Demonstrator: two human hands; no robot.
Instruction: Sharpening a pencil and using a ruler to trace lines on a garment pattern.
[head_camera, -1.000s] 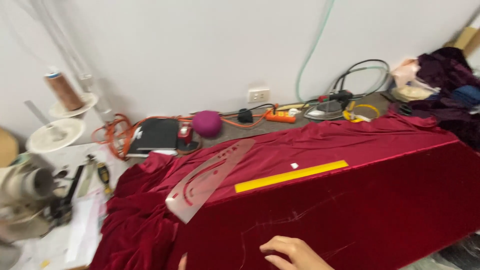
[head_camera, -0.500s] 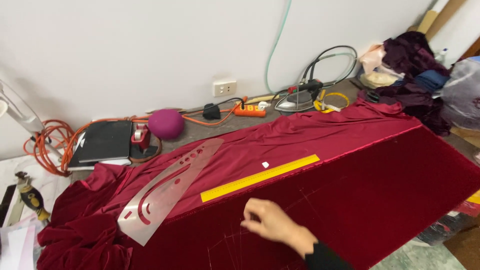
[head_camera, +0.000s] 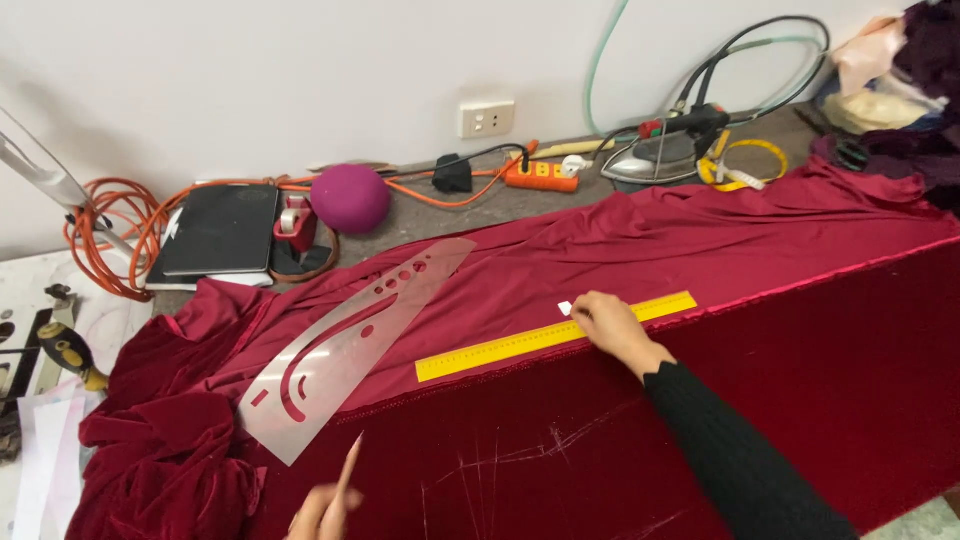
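The right hand rests on a yellow ruler lying on red velvet cloth, fingertips pinching white chalk. The left hand, low beside a clear curved template, loosely grips a thin stick.

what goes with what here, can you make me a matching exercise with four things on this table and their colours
Things:
1. straight ruler
2. curved template
3. ball
4. notebook

Colours:
a. black
b. clear
c. yellow
d. magenta

Pairs: 1-c, 2-b, 3-d, 4-a

The right hand rests on the straight ruler, on the red fabric.
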